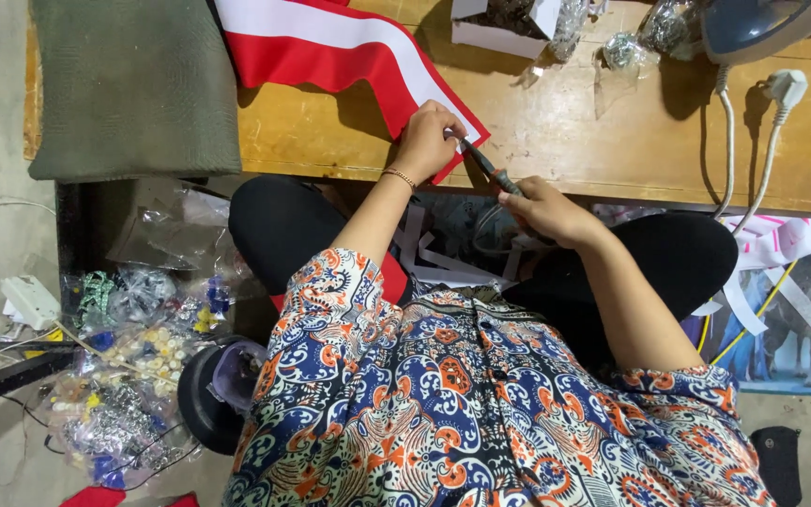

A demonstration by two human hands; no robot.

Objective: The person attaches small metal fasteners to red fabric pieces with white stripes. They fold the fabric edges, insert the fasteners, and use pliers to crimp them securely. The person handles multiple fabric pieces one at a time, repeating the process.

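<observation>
A worn wooden table ran across the top of the frame, with grey concrete floor down the left side. We looked straight down on a seated person in a patterned blue, orange and white shirt.

Near the upper centre, on the table's front edge, lay a red and white striped cloth. The left hand was pressed on the cloth's lower corner, fingers curled together and pinning the fabric against the wood. The right hand, just below the table edge at centre, was closed around a thin dark pen-like tool, its tip meeting the cloth right beside the left hand's fingertips. A cord appeared to trail from the tool below the hand; we could not tell where it led.

Around them: a folded olive-green cloth at the upper left of the table; a small white box and crumpled clear plastic bags at the top; the base of a blue iron at the upper right, with a white plug and cable beside it. At the lower left, on the floor, we noted bags of beads and trinkets. White strips of cloth hung under the table at the right.
</observation>
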